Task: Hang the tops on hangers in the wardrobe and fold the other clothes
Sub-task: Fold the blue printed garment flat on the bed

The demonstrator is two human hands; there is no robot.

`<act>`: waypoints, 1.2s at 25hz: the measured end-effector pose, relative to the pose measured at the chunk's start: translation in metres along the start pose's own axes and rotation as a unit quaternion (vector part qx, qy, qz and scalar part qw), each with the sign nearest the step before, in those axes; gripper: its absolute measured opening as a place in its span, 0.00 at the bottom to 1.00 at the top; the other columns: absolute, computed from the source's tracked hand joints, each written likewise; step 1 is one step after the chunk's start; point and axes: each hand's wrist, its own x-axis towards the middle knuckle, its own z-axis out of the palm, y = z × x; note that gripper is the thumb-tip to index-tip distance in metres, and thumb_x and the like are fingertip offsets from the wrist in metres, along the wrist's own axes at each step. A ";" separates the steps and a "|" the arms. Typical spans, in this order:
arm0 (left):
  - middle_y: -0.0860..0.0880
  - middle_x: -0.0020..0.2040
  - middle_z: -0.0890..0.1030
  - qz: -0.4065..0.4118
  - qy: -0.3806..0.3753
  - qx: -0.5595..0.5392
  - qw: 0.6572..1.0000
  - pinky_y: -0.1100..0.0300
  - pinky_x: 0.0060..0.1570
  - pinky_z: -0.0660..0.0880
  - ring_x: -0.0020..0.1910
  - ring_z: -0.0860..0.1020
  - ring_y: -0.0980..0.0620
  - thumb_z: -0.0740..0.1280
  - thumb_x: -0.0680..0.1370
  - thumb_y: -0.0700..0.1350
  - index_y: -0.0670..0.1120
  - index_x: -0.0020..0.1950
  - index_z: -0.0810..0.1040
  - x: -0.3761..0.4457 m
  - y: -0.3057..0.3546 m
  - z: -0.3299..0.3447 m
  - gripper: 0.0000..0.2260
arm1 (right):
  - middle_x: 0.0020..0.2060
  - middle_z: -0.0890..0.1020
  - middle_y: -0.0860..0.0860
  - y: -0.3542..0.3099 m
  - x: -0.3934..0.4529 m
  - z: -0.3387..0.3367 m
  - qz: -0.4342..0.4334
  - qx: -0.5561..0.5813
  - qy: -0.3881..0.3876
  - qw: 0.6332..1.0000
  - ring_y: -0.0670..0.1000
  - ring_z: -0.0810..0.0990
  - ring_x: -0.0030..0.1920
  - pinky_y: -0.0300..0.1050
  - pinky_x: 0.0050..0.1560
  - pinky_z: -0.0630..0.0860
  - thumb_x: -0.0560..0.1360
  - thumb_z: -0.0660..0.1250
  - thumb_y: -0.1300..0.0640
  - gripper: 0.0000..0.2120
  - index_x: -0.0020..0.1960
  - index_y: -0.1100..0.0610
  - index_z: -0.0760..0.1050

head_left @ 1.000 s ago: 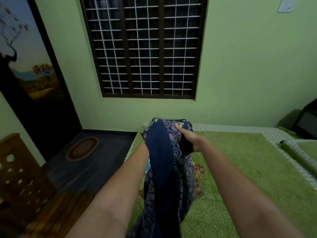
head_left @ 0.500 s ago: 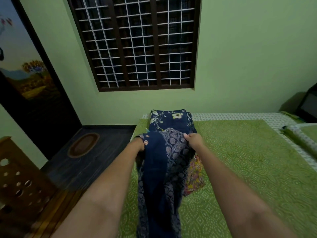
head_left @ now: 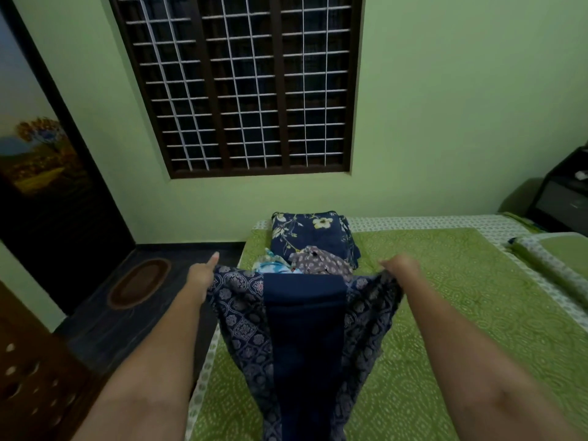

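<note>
A person stands at the edge of a bed [head_left: 445, 297] with a green patterned cover, both arms stretched forward. The left hand [head_left: 199, 276] pinches one top corner of a dark blue garment [head_left: 304, 338], thumb sticking up; the right hand [head_left: 401, 266] grips the other corner with curled fingers. The garment is held spread wide between the hands, a plain navy panel down its middle and printed cloth either side, hanging toward the bed edge. Beyond it on the bed lie a folded floral piece [head_left: 310, 232] and a small heap [head_left: 305, 261] of loose clothes. The step in hand appears to be opening the garment out to fold it. The next move likely calls for laying it flat on the bed, then bringing the sides together evenly.
</note>
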 end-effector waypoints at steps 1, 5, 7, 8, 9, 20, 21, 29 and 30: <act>0.38 0.64 0.75 0.021 0.004 -0.011 1.000 0.49 0.62 0.71 0.61 0.74 0.38 0.65 0.78 0.56 0.32 0.65 0.71 0.001 0.021 -0.006 0.28 | 0.49 0.79 0.59 -0.016 0.009 -0.014 -0.005 0.143 -0.020 0.989 0.58 0.79 0.49 0.45 0.45 0.74 0.76 0.69 0.52 0.18 0.53 0.68 0.75; 0.43 0.56 0.80 0.146 -0.104 -0.205 0.962 0.50 0.60 0.73 0.56 0.77 0.45 0.65 0.79 0.51 0.42 0.57 0.77 0.005 0.126 -0.036 0.14 | 0.47 0.84 0.56 -0.081 0.026 -0.092 -0.123 0.525 -0.122 0.833 0.54 0.80 0.46 0.43 0.40 0.79 0.70 0.75 0.52 0.18 0.52 0.62 0.74; 0.46 0.53 0.80 0.191 -0.132 -0.176 0.957 0.53 0.57 0.73 0.53 0.77 0.47 0.65 0.79 0.51 0.44 0.57 0.76 0.008 0.143 -0.037 0.12 | 0.54 0.82 0.55 -0.093 0.013 -0.100 -0.146 0.484 -0.141 0.851 0.55 0.80 0.55 0.49 0.53 0.78 0.62 0.79 0.42 0.37 0.62 0.62 0.73; 0.46 0.53 0.80 0.190 -0.120 -0.126 0.966 0.53 0.56 0.72 0.53 0.77 0.47 0.66 0.78 0.53 0.45 0.55 0.77 0.012 0.140 -0.035 0.13 | 0.57 0.81 0.56 -0.093 0.005 -0.095 -0.147 0.439 -0.156 0.872 0.56 0.79 0.58 0.52 0.58 0.76 0.63 0.77 0.40 0.37 0.64 0.61 0.73; 0.45 0.54 0.80 0.185 -0.104 -0.088 0.973 0.52 0.55 0.73 0.53 0.77 0.46 0.66 0.77 0.54 0.45 0.53 0.77 0.025 0.133 -0.032 0.13 | 0.56 0.81 0.56 -0.091 0.002 -0.088 -0.145 0.406 -0.167 0.887 0.56 0.79 0.57 0.52 0.58 0.76 0.68 0.73 0.42 0.31 0.62 0.61 0.75; 0.46 0.31 0.70 0.281 0.131 0.237 0.921 0.56 0.36 0.66 0.33 0.69 0.47 0.55 0.83 0.53 0.42 0.35 0.69 0.041 0.131 -0.044 0.21 | 0.49 0.80 0.57 -0.101 0.010 -0.093 -0.119 0.389 -0.059 0.912 0.55 0.78 0.49 0.46 0.46 0.75 0.78 0.64 0.59 0.07 0.50 0.63 0.75; 0.47 0.30 0.69 0.280 0.127 0.232 0.923 0.57 0.34 0.65 0.31 0.68 0.48 0.57 0.82 0.54 0.43 0.33 0.67 0.044 0.131 -0.045 0.22 | 0.49 0.79 0.57 -0.101 0.008 -0.094 -0.122 0.386 -0.055 0.913 0.54 0.78 0.47 0.46 0.46 0.74 0.78 0.65 0.58 0.06 0.47 0.62 0.74; 0.44 0.57 0.76 0.085 -0.105 -0.003 0.991 0.50 0.61 0.70 0.58 0.73 0.45 0.71 0.74 0.45 0.41 0.50 0.77 0.059 0.126 -0.059 0.10 | 0.57 0.76 0.62 -0.090 0.027 -0.092 -0.163 0.258 -0.055 0.951 0.58 0.77 0.52 0.52 0.51 0.80 0.77 0.68 0.59 0.02 0.47 0.56 0.75; 0.46 0.60 0.75 0.060 -0.134 0.012 0.989 0.51 0.62 0.71 0.60 0.72 0.45 0.73 0.71 0.47 0.41 0.53 0.79 0.058 0.126 -0.062 0.14 | 0.56 0.78 0.60 -0.087 0.024 -0.092 -0.173 0.253 -0.088 0.948 0.55 0.78 0.50 0.45 0.46 0.81 0.77 0.66 0.58 0.03 0.48 0.58 0.78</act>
